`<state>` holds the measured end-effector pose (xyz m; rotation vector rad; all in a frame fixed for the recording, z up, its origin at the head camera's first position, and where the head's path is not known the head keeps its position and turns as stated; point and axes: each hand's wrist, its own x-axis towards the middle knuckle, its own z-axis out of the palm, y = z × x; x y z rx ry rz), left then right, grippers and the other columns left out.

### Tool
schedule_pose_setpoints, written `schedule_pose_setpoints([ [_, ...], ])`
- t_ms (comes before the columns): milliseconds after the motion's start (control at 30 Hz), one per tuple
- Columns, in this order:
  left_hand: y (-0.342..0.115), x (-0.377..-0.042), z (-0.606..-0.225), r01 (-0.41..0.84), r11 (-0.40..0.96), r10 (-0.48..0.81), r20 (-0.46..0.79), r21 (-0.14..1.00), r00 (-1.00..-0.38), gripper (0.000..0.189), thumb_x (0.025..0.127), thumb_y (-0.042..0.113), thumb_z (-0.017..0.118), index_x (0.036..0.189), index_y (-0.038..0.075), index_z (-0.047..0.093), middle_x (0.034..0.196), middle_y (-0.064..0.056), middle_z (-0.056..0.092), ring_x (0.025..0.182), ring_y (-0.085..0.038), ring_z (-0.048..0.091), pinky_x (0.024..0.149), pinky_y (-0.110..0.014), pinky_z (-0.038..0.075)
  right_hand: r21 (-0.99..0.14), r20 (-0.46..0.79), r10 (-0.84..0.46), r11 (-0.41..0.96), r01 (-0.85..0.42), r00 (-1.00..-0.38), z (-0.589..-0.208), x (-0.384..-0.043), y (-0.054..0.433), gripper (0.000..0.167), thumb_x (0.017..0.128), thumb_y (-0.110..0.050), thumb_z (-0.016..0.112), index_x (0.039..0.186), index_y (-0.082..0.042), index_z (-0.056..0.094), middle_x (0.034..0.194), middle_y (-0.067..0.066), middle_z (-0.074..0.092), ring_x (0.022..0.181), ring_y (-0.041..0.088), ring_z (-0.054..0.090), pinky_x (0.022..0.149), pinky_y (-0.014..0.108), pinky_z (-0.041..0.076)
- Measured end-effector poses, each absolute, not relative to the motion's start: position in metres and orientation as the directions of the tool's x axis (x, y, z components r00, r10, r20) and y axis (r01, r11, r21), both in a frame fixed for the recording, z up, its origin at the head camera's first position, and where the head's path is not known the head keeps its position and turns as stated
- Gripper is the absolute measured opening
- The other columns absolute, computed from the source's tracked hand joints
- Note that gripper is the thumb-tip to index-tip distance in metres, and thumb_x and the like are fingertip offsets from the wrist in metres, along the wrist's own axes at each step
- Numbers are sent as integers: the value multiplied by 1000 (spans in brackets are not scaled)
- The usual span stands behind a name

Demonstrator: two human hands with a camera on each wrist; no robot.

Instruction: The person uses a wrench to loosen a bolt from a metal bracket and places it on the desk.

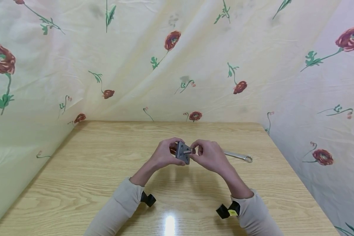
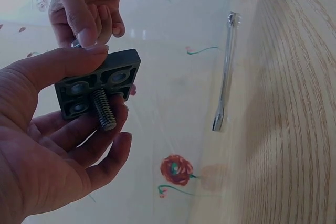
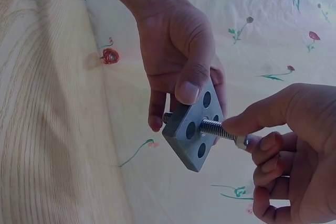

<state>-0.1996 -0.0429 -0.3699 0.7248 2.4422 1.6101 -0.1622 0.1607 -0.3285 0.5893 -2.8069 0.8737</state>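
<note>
My left hand (image 1: 163,154) grips a square grey plate (image 3: 192,129) by its edges, held up above the table. Several round holes pass through the plate, and its back is ribbed in the left wrist view. A threaded bolt (image 3: 218,129) runs through the middle hole. Its threaded end (image 2: 104,109) sticks out on the left hand's side, near the curled fingers. At the head end, my right hand (image 1: 210,155) pinches the bolt between thumb and forefinger, its other fingers curled. In the head view the fingers partly cover the bolt's head.
A silver combination wrench (image 1: 238,156) lies on the wooden table (image 1: 106,147), behind and to the right of the right hand. Flowered cloth (image 1: 135,65) hangs behind the table and along both sides.
</note>
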Motion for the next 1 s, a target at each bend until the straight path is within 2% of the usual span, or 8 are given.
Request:
schedule_pose_setpoints([
  [200, -43, -198, -368, 319, 314, 455, 153, 894, -877, 66, 67, 7, 90, 127, 6, 62, 106, -16, 70, 88, -17, 64, 85, -33, 57, -483, 337, -368, 723, -495, -867, -333, -164, 160, 19, 80, 2, 69, 95, -9, 73, 57, -6, 42, 50, 5, 34, 50, 19, 27],
  [333, -44, -197, -367, 318, 316, 451, 154, 894, -879, 66, 67, 7, 90, 126, 7, 63, 105, -15, 69, 88, -17, 64, 85, -34, 57, -431, 378, -416, 711, -555, -827, -335, -166, 162, 22, 79, 4, 70, 95, -11, 71, 57, -7, 43, 51, 2, 33, 51, 19, 28],
  [433, -44, -197, -367, 318, 318, 449, 154, 893, -880, 66, 67, 8, 90, 127, 6, 62, 106, -15, 69, 88, -18, 64, 87, -37, 57, -438, 348, -412, 723, -534, -842, -333, -165, 163, 26, 81, -8, 76, 105, -11, 67, 59, -5, 47, 50, 4, 36, 50, 20, 29],
  [567, -44, -197, -366, 324, 319, 449, 159, 891, -879, 65, 68, 8, 90, 127, 6, 62, 107, -16, 69, 88, -18, 64, 87, -38, 58, -479, 259, -299, 786, -391, -918, -330, -165, 162, 42, 86, -41, 75, 111, -10, 64, 63, 0, 54, 49, 10, 42, 48, 23, 34],
  [667, -44, -197, -367, 322, 318, 450, 157, 892, -879, 66, 68, 8, 90, 127, 6, 62, 107, -15, 69, 88, -18, 64, 86, -35, 57, -486, 178, -209, 831, -271, -962, -331, -165, 160, 50, 94, -59, 58, 92, -10, 66, 59, 0, 51, 48, 13, 43, 47, 26, 33],
  [800, -44, -197, -368, 311, 316, 448, 148, 897, -882, 65, 67, 7, 90, 126, 7, 63, 106, -15, 69, 88, -17, 64, 85, -33, 57, -472, 111, -179, 856, -211, -978, -337, -165, 157, 65, 102, -61, 38, 59, -14, 51, 52, -3, 39, 45, 12, 36, 45, 25, 26],
  [900, -43, -197, -368, 308, 313, 448, 146, 898, -882, 64, 67, 7, 90, 126, 8, 63, 106, -15, 70, 88, -17, 64, 86, -36, 58, -469, 117, -197, 853, -229, -973, -341, -167, 154, 64, 104, -55, 38, 52, -17, 41, 52, -4, 35, 45, 12, 31, 45, 25, 23],
  [1000, -43, -197, -367, 311, 315, 451, 146, 897, -880, 64, 67, 7, 90, 126, 8, 63, 106, -15, 70, 87, -17, 64, 87, -39, 58, -479, 135, -221, 839, -259, -966, -342, -166, 154, 60, 104, -49, 43, 54, -17, 43, 53, -4, 35, 46, 11, 32, 46, 25, 23],
])
